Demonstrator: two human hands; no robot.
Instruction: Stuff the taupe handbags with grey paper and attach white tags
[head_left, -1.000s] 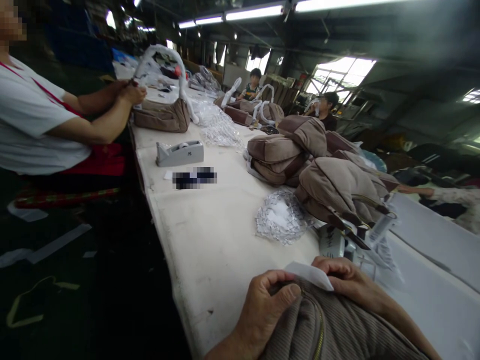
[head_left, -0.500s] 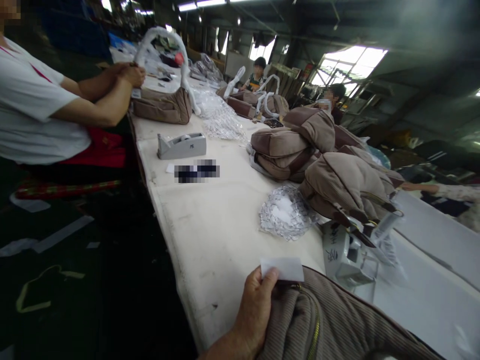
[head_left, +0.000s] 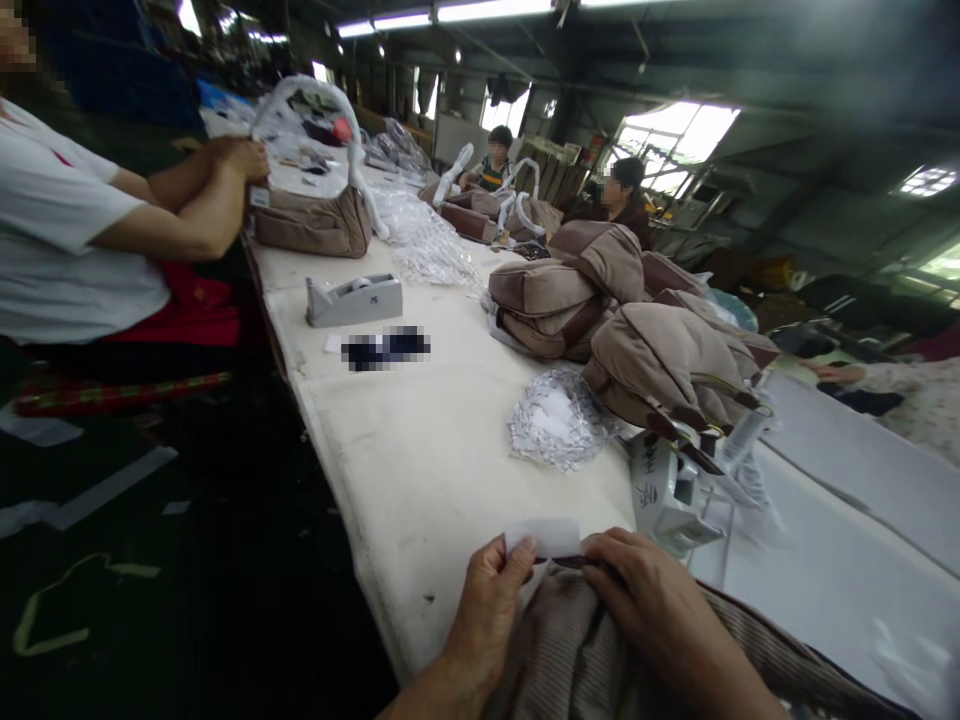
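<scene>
My left hand [head_left: 491, 600] pinches a small white paper slip [head_left: 546, 536] between thumb and fingers, at the top edge of a brown corduroy bag [head_left: 559, 640]. On the same edge, just right of the slip, my right hand [head_left: 645, 585] is closed with its fingers bent over the bag's dark trim. Its fingertips come close to the slip's right end; whether they touch it I cannot tell. The bag lies at the near edge of the table, its lower part out of frame and partly covered by my right arm.
On the white table [head_left: 405, 470] stand a grey tape dispenser [head_left: 356, 302] and another dispenser [head_left: 671, 495]. A pile of brown bags [head_left: 660, 350] lies right of a crinkled silvery bundle [head_left: 559, 420]. At left, a co-worker in a white shirt [head_left: 67, 230] handles another bag [head_left: 311, 222].
My right hand has come in and taken hold of the bag's top edge beside the slip. My left hand keeps the slip, slightly farther left. The view has shifted a little.
</scene>
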